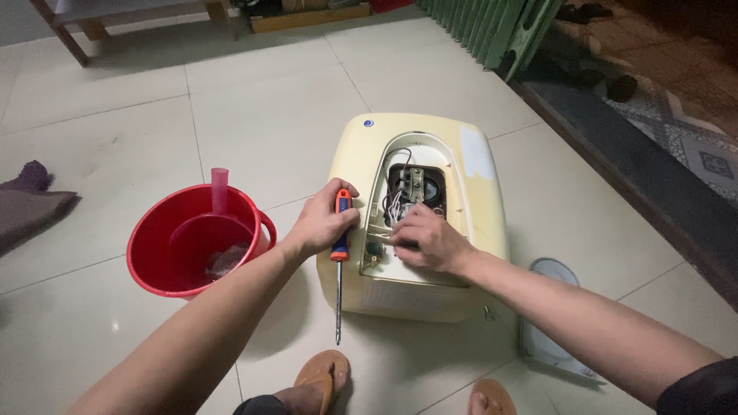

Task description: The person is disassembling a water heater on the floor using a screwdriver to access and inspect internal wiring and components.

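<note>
Down on the tiled floor (pixel 254 115) lies a cream-coloured water heater (pixel 419 219), face up, its oval service opening uncovered so wiring and a dark terminal block show inside. Right hand (pixel 427 238) rests in that opening, fingers curled around the white wires near the lower edge; whether they actually pinch a wire I cannot tell. Left hand (pixel 327 219) sits on the heater's left edge, clamped on a screwdriver (pixel 339 265) with an orange and blue handle, shaft pointing down toward the person's feet. Just left of the heater stands a red bucket (pixel 192 238) with a pink scoop (pixel 219 192) inside. A clear plastic cover (pixel 550 315) lies on the floor right of the heater. Sandalled feet (pixel 323 380) show at the bottom. A dark cloth (pixel 31 204) lies far left.
</note>
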